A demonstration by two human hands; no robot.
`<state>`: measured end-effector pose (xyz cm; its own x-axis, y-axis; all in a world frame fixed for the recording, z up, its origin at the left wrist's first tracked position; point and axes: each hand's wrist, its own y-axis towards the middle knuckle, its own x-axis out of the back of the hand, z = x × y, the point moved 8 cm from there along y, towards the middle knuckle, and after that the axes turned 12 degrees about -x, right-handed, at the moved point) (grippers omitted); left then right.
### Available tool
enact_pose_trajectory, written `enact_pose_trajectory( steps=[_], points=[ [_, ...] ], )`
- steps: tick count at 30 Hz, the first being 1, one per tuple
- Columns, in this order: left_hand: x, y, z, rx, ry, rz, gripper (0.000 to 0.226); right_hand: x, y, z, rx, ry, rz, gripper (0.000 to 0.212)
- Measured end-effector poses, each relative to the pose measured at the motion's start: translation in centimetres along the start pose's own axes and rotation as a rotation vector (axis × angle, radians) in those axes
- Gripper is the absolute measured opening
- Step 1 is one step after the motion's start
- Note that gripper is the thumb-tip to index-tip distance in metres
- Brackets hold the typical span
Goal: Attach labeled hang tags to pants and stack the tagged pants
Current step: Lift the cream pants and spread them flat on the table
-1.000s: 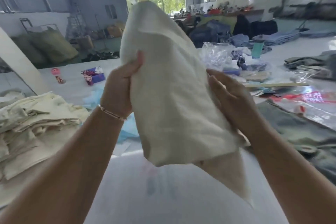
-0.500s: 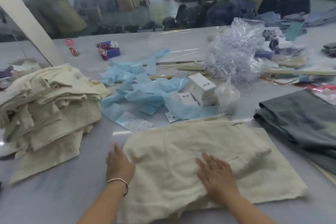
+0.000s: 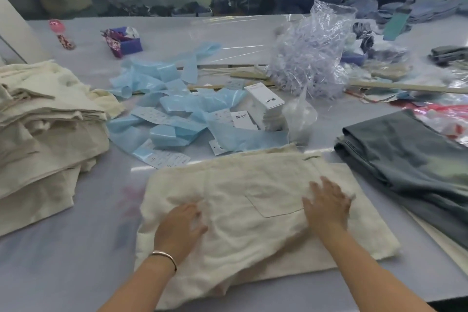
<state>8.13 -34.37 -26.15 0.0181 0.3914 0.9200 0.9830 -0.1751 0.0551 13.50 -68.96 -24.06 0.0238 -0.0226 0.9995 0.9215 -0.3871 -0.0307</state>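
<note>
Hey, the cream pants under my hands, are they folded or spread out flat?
Folded. The cream pants lie as a compact rectangle, layered edges showing at the near side, pocket facing up. Left hand and right hand press flat on top.

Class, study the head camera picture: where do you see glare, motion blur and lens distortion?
Head view: glare streaks the table behind the blue strips; the right hand is motion-blurred on the cream pants, the left hand less so; the wide lens bends the table's far edge; the background is soft.
</note>
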Motion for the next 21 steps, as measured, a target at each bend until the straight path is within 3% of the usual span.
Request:
enact_pose_trajectory(
  steps=[3, 5, 10, 12, 14, 15, 17, 19, 21],
  points=[
    [0.0, 0.3, -0.4, 0.031, 0.022, -0.008, 0.035, 0.8, 3.2, -3.5, -0.204, 0.046, 0.065, 0.074],
    [0.0, 0.5, -0.4, 0.048, 0.041, -0.010, 0.034, 0.7, 4.7, -4.0, -0.236, 0.107, 0.140, 0.078],
    [0.1, 1.6, -0.3, 0.082, 0.046, 0.073, 0.030, 0.6, 6.3, -3.1, -0.209, 0.455, 0.304, 0.045],
    [-0.3, 2.0, -0.3, 0.108, 0.051, 0.131, 0.029, 2.0, 6.3, -1.4, -0.091, 0.524, 0.316, 0.018],
    [-0.6, 2.1, -0.3, 0.162, 0.073, 0.182, 0.031, 3.5, 5.2, 0.6, 0.065, 0.529, 0.313, 0.011],
    [-0.7, 2.2, -0.4, 0.188, 0.076, 0.186, 0.031, 4.5, 4.2, 1.6, 0.156, 0.505, 0.268, 0.013],
    [-0.5, 2.5, -1.2, 0.214, 0.046, 0.107, 0.026, 7.0, 1.3, 3.4, 0.385, 0.466, 0.009, 0.014],
    [-0.2, 2.7, -2.9, 0.210, -0.112, -0.020, 0.019, 8.4, -3.2, 4.4, 0.599, 0.430, -0.279, 0.012],
    [-0.4, 3.1, -5.6, 0.196, -0.361, -0.088, 0.026, 7.2, -6.9, 5.0, 0.731, 0.313, -0.408, 0.020]
  ],
)
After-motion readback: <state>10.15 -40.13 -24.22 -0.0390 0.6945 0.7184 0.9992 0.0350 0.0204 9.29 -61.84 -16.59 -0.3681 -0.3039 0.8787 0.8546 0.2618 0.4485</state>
